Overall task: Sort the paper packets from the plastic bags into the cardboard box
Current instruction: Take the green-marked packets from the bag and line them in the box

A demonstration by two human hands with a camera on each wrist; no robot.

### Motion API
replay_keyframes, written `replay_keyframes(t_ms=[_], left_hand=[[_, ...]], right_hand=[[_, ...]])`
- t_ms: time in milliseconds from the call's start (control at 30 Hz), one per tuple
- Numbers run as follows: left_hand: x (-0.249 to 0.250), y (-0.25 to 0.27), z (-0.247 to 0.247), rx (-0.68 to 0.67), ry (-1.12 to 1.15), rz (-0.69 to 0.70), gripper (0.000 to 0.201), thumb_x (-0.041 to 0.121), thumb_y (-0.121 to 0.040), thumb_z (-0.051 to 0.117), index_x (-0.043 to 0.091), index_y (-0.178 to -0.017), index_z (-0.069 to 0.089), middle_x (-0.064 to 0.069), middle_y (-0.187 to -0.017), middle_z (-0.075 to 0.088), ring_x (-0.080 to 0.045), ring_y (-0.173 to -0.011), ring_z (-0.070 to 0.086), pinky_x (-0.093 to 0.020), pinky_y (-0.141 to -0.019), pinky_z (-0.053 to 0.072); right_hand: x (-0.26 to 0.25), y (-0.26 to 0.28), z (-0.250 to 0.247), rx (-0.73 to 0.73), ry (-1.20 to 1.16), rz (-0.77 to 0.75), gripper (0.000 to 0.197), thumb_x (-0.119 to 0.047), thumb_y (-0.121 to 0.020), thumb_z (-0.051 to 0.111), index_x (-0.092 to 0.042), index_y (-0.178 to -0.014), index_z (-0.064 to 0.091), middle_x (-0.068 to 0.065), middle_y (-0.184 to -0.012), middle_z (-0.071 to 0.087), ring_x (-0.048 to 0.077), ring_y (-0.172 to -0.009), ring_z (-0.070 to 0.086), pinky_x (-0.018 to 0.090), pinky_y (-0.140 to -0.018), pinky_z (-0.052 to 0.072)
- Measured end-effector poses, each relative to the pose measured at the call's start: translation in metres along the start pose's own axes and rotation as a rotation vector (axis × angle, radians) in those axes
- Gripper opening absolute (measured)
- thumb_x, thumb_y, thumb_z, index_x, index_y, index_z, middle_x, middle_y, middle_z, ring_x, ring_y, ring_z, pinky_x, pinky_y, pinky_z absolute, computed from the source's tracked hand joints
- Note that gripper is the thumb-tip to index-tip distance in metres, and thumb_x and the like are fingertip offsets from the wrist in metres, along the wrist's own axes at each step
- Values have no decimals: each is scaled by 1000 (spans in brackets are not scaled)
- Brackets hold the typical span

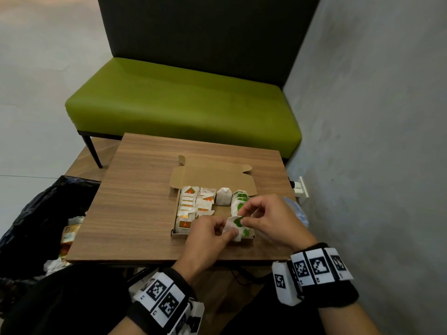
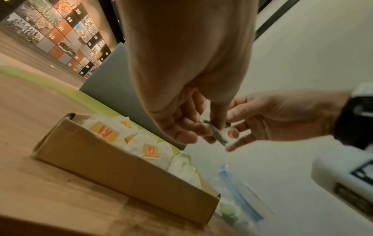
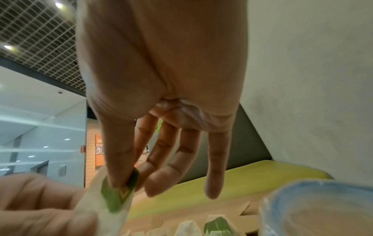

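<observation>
An open cardboard box [image 1: 177,234] lies on the wooden table, filled with rows of white paper packets: orange-labelled ones [image 1: 187,206] on the left, green-labelled ones [image 1: 239,198] on the right. Above the box's near right corner both hands hold one green-labelled packet [image 1: 234,223]. My left hand [image 1: 219,229] grips its white lower part. My right hand [image 1: 244,220] pinches its green tag [image 3: 119,194] between thumb and forefinger, the other fingers spread. A clear plastic bag with a blue zip strip [image 2: 236,185] lies right of the box, mostly hidden behind my right hand in the head view.
The table [image 1: 135,201] stands against a grey wall on the right, with a green bench [image 1: 181,102] behind it. A black rubbish bag [image 1: 36,223] with scraps sits on the floor at the left. The box's lid flap [image 1: 212,177] stands open at the far side.
</observation>
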State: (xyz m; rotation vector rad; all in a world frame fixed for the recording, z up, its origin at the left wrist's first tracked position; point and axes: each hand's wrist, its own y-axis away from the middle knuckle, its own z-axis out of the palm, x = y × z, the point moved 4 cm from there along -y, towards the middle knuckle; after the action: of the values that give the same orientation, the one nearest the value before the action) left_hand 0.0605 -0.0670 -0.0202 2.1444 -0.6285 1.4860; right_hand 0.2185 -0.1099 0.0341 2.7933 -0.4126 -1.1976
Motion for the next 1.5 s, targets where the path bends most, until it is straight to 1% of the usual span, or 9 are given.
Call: replay_keyframes(t_ms=[100,233,333,433,600,867,1167,1400,1500], left_hand=[[-2,1,-5,74,-99,-10,27,33,-90,69,28,-117,68,19,-96,67,11,-75,60,-6,-60,44],[-11,3,-5,103,-179,-87,53,38,-89,69,25,-137,53,14,-120,62,7,-69,61,-7,-59,46],[-15,4,2,7,-185,-106,48,36,-90,68,26,-135,53,16,-117,60,4,-79,61,-9,-65,48],[-20,4,5,-72,-185,-99,41,33,-90,69,27,-129,58,19,-109,60,6,-93,57,-7,-73,45],[-31,-1,4,-111,-181,-105,32,32,-88,70,27,-120,64,18,-95,64,7,-90,59,-3,-72,43],[-36,-5,4,-138,-181,-128,26,29,-90,68,28,-115,65,14,-92,66,5,-87,60,-6,-73,46],[-30,-4,11,-150,-178,-154,22,29,-91,67,31,-112,64,15,-92,66,3,-88,61,-13,-78,51],[-24,-4,17,-198,-158,-170,21,24,-93,64,32,-113,63,15,-97,65,5,-91,61,-7,-74,48],[-14,-4,26,-225,-145,-129,19,24,-94,63,35,-111,63,16,-97,64,6,-87,60,-8,-72,48]], right_hand=[[-7,-17,2,7,107,-8,9,-19,-83,77,-27,-85,76,-14,-80,69,0,-65,56,26,-68,50],[-11,-46,6,114,316,-4,7,-25,-87,73,-31,-90,76,-22,-78,63,-1,-72,54,27,-68,48],[-7,-69,15,130,408,-1,6,-26,-86,73,-30,-91,76,-14,-90,70,9,-88,61,36,-78,55],[2,-87,24,51,450,33,7,-26,-82,77,-30,-87,76,-12,-89,72,10,-90,63,39,-79,57],[12,-107,37,-26,505,103,9,-20,-80,79,-28,-80,74,-10,-85,70,12,-88,64,39,-79,57],[22,-117,48,135,613,121,7,-23,-86,71,-26,-93,72,-1,-98,68,22,-96,61,31,-69,45],[18,-109,41,185,487,142,14,-21,-82,73,-23,-95,66,1,-98,65,22,-89,62,41,-75,56],[14,-73,2,235,345,179,10,-18,-86,70,-25,-92,66,-6,-88,63,13,-82,60,27,-68,50],[23,-31,-32,319,253,209,15,-17,-86,70,-29,-83,62,-13,-78,61,4,-75,59,16,-59,37]])
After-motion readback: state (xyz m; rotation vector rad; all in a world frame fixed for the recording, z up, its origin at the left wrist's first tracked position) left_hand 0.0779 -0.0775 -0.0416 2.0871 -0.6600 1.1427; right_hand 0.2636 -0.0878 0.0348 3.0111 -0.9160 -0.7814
